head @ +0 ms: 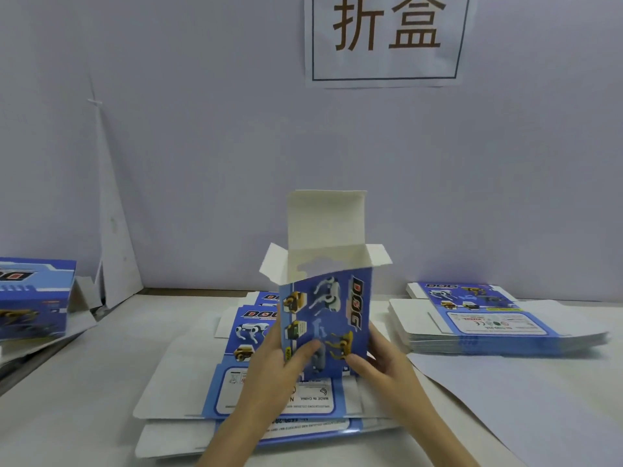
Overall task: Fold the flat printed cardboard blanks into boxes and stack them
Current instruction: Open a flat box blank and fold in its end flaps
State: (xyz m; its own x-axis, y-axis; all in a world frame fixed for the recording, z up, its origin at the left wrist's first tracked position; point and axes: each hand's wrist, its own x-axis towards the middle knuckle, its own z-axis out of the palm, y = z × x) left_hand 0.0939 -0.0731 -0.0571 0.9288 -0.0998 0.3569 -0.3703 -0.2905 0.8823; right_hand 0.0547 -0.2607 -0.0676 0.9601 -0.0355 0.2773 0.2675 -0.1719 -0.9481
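Pale wall (202,146); sign (387,67) on it; white tabletop (84,382); leaning sheet (114,247) left, perhaps paper.

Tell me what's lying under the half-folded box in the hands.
A loose pile of flat blanks lies beneath the box. The left hand, right hand and box cover its middle, so the count is hidden.

A: Where are we, a packing bench?
B: Looks it! White table (101,382), plain grey partition wall (202,146), a printed sign (387,38) reading 折盒, flat blanks (499,328) piled right and centre, folded boxes (33,298) at the left.
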